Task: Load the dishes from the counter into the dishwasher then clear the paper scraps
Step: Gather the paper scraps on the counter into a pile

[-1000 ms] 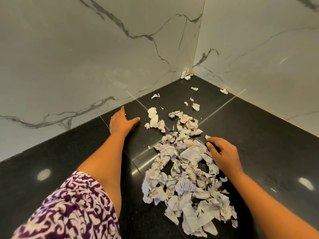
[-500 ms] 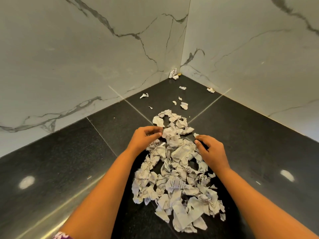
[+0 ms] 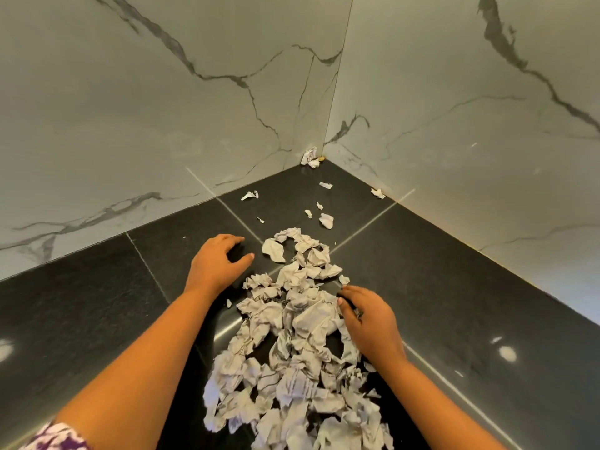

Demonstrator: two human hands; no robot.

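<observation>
Head view, glossy black counter [image 3: 454,303], veined marble walls [image 3: 162,108], heaped paper scraps [image 3: 302,326]

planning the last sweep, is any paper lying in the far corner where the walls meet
Yes, a crumpled scrap lies right in the corner where the two marble walls meet.
</observation>
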